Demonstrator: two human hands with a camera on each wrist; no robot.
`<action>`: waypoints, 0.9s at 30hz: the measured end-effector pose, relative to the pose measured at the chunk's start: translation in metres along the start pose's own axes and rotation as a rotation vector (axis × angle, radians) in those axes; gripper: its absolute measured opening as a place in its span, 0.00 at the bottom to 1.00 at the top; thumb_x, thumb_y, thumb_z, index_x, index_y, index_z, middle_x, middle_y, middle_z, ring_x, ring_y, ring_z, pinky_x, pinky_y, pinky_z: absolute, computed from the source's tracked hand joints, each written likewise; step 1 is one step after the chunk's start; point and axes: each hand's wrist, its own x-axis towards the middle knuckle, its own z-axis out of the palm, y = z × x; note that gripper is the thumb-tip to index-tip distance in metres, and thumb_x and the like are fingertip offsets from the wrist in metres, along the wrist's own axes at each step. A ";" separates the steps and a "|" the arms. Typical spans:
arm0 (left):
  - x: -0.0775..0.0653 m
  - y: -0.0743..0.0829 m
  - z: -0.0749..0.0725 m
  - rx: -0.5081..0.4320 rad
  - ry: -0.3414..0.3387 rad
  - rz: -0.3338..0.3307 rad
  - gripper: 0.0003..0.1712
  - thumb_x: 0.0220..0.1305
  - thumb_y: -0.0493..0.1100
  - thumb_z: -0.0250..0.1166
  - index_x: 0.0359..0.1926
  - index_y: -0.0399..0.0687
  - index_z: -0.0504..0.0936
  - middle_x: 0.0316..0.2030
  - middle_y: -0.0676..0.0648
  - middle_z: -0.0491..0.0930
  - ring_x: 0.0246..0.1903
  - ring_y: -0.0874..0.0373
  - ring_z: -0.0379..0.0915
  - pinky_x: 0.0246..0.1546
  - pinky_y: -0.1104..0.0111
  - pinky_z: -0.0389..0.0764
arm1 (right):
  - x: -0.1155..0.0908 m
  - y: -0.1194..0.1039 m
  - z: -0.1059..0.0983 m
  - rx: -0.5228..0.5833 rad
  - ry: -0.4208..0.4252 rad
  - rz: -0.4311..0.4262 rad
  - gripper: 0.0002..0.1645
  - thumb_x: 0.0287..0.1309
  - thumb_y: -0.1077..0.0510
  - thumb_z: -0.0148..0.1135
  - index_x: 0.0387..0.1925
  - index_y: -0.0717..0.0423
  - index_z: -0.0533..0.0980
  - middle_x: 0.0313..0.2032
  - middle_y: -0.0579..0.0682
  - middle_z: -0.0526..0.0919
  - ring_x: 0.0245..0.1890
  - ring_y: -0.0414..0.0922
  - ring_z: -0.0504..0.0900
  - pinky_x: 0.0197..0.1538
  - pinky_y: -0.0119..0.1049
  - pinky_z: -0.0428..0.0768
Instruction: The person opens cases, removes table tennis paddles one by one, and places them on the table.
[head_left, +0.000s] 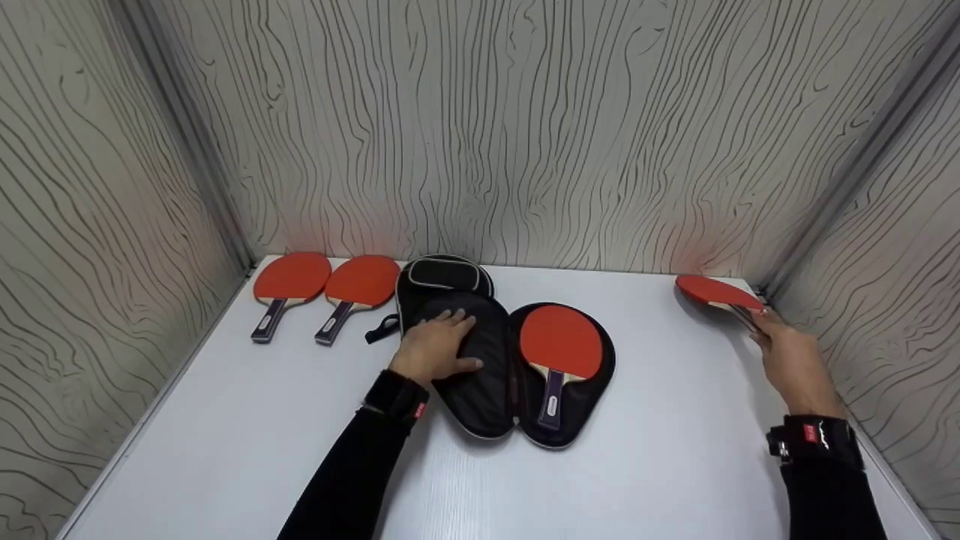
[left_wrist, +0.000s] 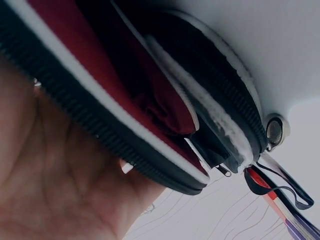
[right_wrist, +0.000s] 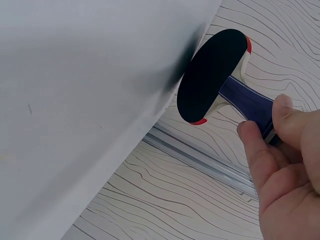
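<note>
My left hand (head_left: 435, 349) lies with fingers spread on the black lid of an unzipped paddle case (head_left: 480, 397). In the left wrist view, the palm (left_wrist: 65, 185) is against the zippered edge, and red lining (left_wrist: 90, 60) shows inside. A red table tennis paddle (head_left: 561, 341) lies in the case's right half, handle toward me. At the far right, my right hand (head_left: 795, 360) grips another paddle (head_left: 716, 291) by its handle, the blade tilted near the back edge. The right wrist view shows that paddle's black face (right_wrist: 212, 75), with thumb and fingers around the dark blue handle (right_wrist: 245, 97).
Two red paddles (head_left: 292, 277) (head_left: 364, 281) lie side by side at the back left. Another black case (head_left: 444, 271) lies partly under the open lid, its strap (head_left: 384, 328) sticking out left. Wood-patterned walls (head_left: 480, 135) enclose the white table (head_left: 660, 450) at back and sides.
</note>
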 end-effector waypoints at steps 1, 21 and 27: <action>0.000 0.000 0.000 0.001 -0.001 0.000 0.50 0.67 0.71 0.65 0.81 0.54 0.65 0.81 0.45 0.63 0.81 0.45 0.60 0.78 0.44 0.69 | 0.000 0.000 0.000 -0.001 -0.010 0.011 0.24 0.74 0.64 0.61 0.68 0.65 0.76 0.58 0.77 0.80 0.37 0.64 0.85 0.26 0.47 0.76; -0.001 0.000 -0.001 -0.010 0.006 0.009 0.49 0.67 0.70 0.66 0.80 0.53 0.65 0.80 0.43 0.64 0.81 0.43 0.61 0.77 0.43 0.70 | -0.008 0.015 0.007 0.011 -0.129 0.056 0.25 0.68 0.64 0.66 0.64 0.71 0.76 0.50 0.77 0.85 0.36 0.59 0.84 0.30 0.36 0.74; -0.003 0.001 -0.002 -0.025 0.019 0.010 0.49 0.67 0.70 0.66 0.80 0.52 0.66 0.80 0.43 0.65 0.80 0.43 0.61 0.77 0.43 0.71 | -0.012 0.024 0.010 0.030 -0.164 0.036 0.25 0.66 0.64 0.67 0.62 0.70 0.78 0.48 0.74 0.86 0.37 0.58 0.84 0.31 0.36 0.74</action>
